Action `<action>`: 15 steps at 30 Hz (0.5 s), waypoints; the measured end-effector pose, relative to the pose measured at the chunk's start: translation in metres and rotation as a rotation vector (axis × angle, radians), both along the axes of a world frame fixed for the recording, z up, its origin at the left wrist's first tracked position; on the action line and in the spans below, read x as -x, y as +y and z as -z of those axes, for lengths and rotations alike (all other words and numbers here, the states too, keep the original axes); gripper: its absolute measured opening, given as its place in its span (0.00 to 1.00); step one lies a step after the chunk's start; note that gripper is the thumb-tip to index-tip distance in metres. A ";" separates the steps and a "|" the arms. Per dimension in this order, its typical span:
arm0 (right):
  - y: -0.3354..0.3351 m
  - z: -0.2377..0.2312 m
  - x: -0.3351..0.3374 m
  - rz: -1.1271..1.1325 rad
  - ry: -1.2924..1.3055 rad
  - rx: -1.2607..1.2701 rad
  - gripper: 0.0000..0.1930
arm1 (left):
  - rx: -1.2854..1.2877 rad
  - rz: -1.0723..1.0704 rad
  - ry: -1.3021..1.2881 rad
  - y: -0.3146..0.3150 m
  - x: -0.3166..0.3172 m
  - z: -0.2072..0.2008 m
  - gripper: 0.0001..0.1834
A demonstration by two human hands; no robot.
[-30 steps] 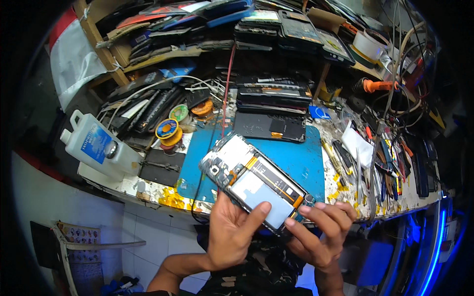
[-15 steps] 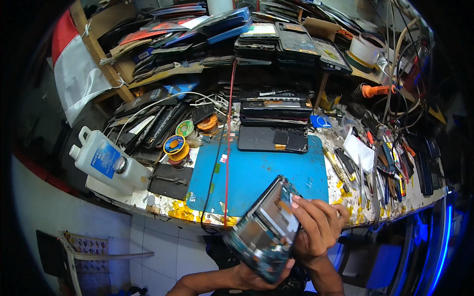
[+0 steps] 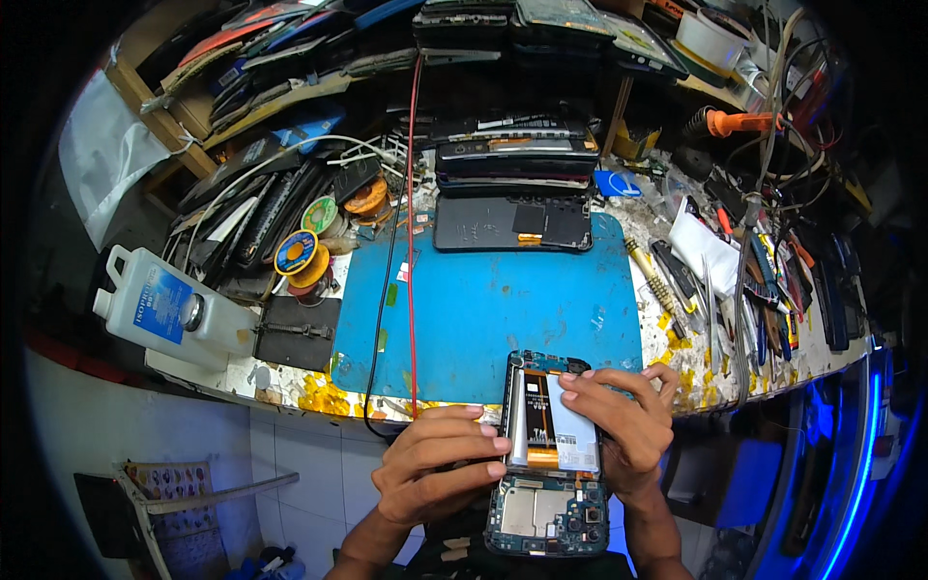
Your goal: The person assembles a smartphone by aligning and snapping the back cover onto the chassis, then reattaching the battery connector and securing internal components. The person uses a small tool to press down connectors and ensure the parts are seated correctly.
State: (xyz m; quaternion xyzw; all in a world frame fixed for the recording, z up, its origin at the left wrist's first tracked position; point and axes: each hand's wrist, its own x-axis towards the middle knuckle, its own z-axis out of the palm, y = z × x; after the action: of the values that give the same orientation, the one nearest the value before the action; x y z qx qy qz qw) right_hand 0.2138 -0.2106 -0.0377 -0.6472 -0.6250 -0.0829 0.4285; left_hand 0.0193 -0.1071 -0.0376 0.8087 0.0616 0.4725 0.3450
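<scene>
An opened smartphone (image 3: pixel 527 512) is held between my two hands at the near edge of the bench, its inside facing up. Its battery (image 3: pixel 572 427), partly covered by a dark flex strip, fills the far half, and a circuit board with camera lenses takes up the near half. My left hand (image 3: pixel 435 464) grips the phone's left edge with bent fingers. On the other side, my right hand (image 3: pixel 626 430) wraps the right edge, fingertips resting on the battery area. Beyond the phone lies a blue work mat (image 3: pixel 474 309).
A dark phone part (image 3: pixel 512 224) lies at the mat's far edge before stacked phones. To the left stand solder spools (image 3: pixel 302 256) and a white plastic bottle (image 3: pixel 179 309). Tweezers and other tools (image 3: pixel 764 290) crowd the right. Red and black cables cross the mat.
The phone has turned from a slanted, tilted pose to nearly straight, its inside now plainly visible. My left hand has shifted from its near end to its left edge. The view has shifted too.
</scene>
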 end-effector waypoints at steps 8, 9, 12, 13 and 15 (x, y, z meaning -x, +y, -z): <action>-0.002 0.002 -0.002 0.010 -0.019 0.056 0.14 | -0.045 -0.032 0.022 -0.018 0.012 -0.008 0.12; -0.002 0.002 -0.001 0.023 -0.022 0.066 0.14 | -0.078 -0.038 0.002 -0.021 0.013 -0.007 0.11; -0.002 0.003 0.000 0.017 -0.011 0.052 0.13 | -0.087 -0.084 0.002 -0.025 0.016 -0.003 0.09; -0.001 0.003 0.000 0.016 -0.013 0.051 0.13 | -0.076 -0.097 -0.003 -0.026 0.016 -0.002 0.10; -0.001 0.002 0.000 0.019 -0.032 0.069 0.13 | -0.088 -0.101 0.012 -0.025 0.017 -0.001 0.11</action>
State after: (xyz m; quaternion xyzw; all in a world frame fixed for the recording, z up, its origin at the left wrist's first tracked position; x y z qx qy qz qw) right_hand 0.2142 -0.2115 -0.0393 -0.6658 -0.6283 -0.0759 0.3952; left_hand 0.0027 -0.1319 -0.0363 0.8218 0.0833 0.4867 0.2843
